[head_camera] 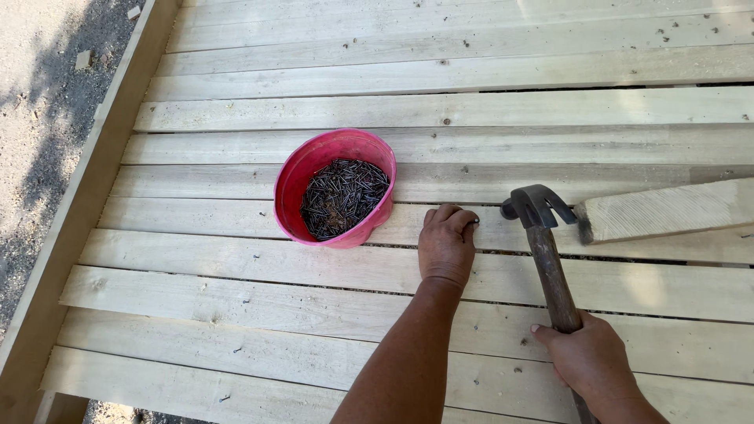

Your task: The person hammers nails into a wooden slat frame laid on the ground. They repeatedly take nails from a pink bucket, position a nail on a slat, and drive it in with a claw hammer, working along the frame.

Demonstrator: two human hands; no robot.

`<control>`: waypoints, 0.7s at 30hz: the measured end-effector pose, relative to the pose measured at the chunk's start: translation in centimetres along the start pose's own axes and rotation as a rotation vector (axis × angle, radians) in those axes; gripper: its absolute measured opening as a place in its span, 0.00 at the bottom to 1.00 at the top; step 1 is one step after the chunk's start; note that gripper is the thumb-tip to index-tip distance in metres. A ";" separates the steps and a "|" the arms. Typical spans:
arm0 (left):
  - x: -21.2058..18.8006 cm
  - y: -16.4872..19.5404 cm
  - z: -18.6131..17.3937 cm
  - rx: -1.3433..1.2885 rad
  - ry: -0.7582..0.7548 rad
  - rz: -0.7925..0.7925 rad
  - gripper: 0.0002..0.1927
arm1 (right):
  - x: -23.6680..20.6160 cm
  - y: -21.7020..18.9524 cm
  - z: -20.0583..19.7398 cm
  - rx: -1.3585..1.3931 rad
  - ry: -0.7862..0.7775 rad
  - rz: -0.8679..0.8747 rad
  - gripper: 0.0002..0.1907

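Pale wooden planks (236, 271) carry the left hand (446, 243), fingers curled and pinching a small nail against a board. Right hand (591, 361) grips a claw hammer (546, 251), its head raised just beside. Nearby sits a pink bucket (292, 184) of dark nails (342, 196).

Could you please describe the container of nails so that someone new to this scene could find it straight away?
Start from the pale wooden plank deck that fills the view. Just beside the left hand, which rests on a plank, stands a round bucket. It is the only bright pink thing there, and it is partly filled with dark nails.
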State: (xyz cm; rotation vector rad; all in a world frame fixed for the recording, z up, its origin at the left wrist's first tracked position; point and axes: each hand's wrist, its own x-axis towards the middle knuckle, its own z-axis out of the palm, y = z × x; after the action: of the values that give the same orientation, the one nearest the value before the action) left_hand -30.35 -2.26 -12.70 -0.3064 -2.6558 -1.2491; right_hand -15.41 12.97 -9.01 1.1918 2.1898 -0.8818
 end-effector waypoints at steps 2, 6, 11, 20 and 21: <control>0.0 0.0 0.1 0.019 0.001 0.019 0.03 | -0.5 0.4 -0.1 -0.061 0.042 -0.031 0.23; 0.0 0.0 0.1 0.016 -0.006 -0.001 0.04 | -1.3 0.2 -0.5 -0.016 -0.022 0.011 0.25; 0.1 0.2 0.0 0.004 0.010 -0.006 0.03 | -2.8 -0.6 -1.2 -0.040 -0.047 -0.012 0.26; 0.0 0.1 0.0 0.014 0.004 -0.008 0.04 | -4.3 -1.3 -1.0 -0.073 -0.039 -0.045 0.24; 0.1 0.0 0.0 0.025 0.008 0.004 0.05 | -4.3 -1.3 -0.8 -0.082 -0.042 -0.040 0.24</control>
State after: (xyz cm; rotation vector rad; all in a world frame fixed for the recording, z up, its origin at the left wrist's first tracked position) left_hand -30.40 -2.21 -12.69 -0.3029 -2.6610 -1.2119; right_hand -14.48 10.74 -5.20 1.0844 2.2016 -0.8176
